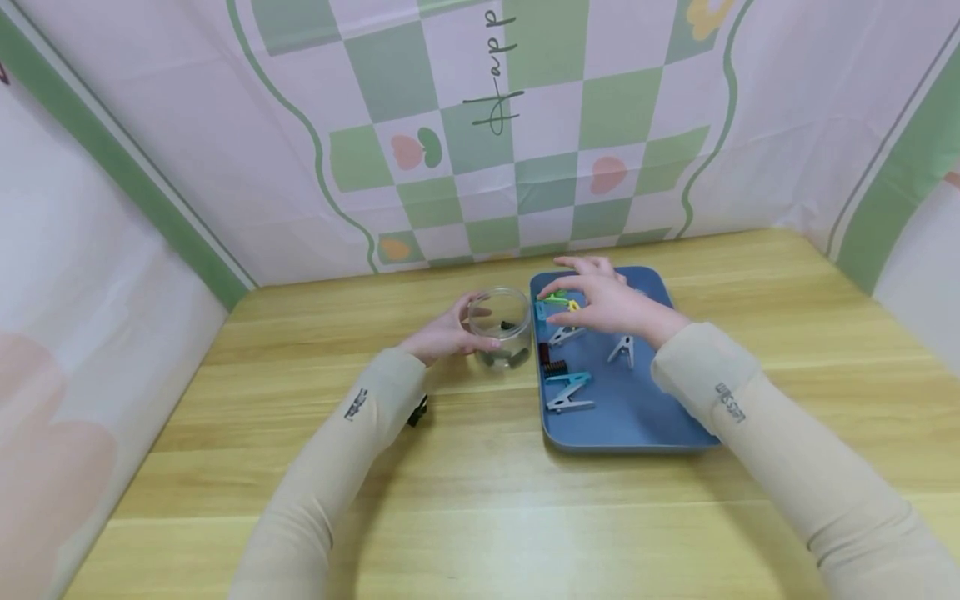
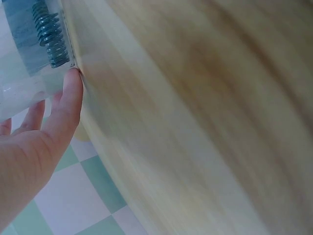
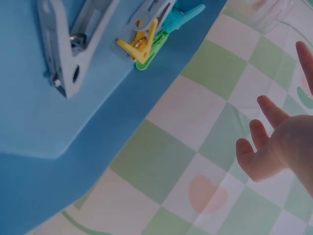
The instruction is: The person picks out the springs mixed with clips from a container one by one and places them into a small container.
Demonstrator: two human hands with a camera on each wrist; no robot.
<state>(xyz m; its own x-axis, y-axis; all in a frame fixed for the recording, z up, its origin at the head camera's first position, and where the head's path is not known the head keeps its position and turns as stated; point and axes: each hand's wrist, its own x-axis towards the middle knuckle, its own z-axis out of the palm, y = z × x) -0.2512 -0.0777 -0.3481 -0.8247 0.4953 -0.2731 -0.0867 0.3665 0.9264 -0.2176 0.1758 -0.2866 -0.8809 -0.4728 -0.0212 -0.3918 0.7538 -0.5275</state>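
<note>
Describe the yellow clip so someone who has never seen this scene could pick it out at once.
In the head view, find the blue tray, right of the jar. Toward its far left corner, by the right hand, the yellow clip lies beside a green clip and a grey clip. Its colour sets it apart: nothing else visible in the tray is yellow.

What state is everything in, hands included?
Jar, upright, no lid visible, dark coil inside
Left hand, gripping jar
Right hand, raised above tray, visibly holding nothing
Tray, flat on table
Clips, lying in tray
Dark object, on table, partly hidden by left sleeve
</note>
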